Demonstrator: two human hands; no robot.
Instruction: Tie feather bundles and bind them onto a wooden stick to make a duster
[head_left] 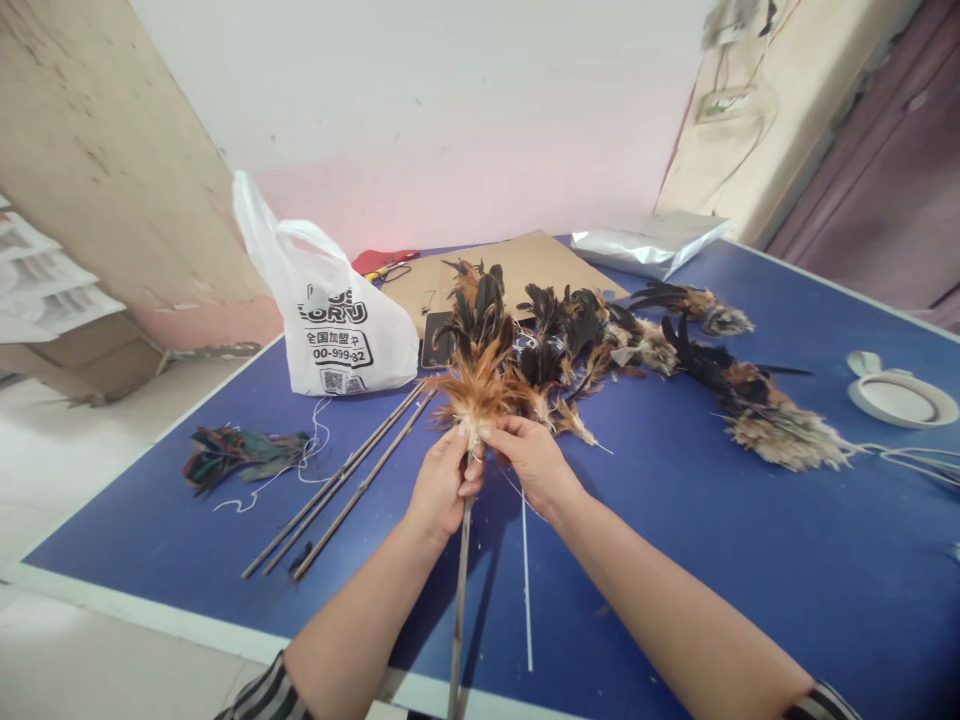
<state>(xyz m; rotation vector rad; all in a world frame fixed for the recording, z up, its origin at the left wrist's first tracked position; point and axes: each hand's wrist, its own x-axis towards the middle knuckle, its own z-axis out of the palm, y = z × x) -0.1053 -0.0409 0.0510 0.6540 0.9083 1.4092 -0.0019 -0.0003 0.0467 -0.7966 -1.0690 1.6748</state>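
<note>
My left hand [442,485] is closed round a thin bamboo stick [459,590] that runs down toward me, gripping it just under a bunch of brown and black feathers [476,360] fixed at its top. My right hand [529,455] pinches the base of the same feather bunch from the right side. Both hands meet over the blue table [675,560]. A thin white thread [526,580] hangs below my right hand.
Several bare sticks [345,485] lie to the left. More feather bundles [757,410] lie behind and to the right. A white plastic bag [330,320], a dark cloth scrap [232,455], cardboard [517,265], a silver pouch [649,245] and a white round holder [900,395] are also on the table.
</note>
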